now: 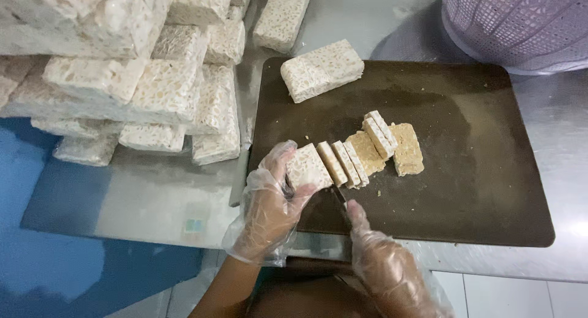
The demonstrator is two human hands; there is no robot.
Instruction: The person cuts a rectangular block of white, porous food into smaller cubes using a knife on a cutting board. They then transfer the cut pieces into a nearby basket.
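Bright, even, cool indoor light from above | soft glare on steel table [551, 128], strongest at right edge | short, faint shadows beneath pieces on dark cutting board [465, 171] | sheen on clear plastic gloves | centre sharp | slight motion blur on right hand [383, 266] | mild wide-angle stretching toward corners

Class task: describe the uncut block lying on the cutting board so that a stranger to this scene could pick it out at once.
Find the dark brown cutting board on the steel table. Near its top left corner lies one whole pale speckled block. Unlike the slices mid-board, it is uncut, and unlike the stacked blocks, it lies on the board.
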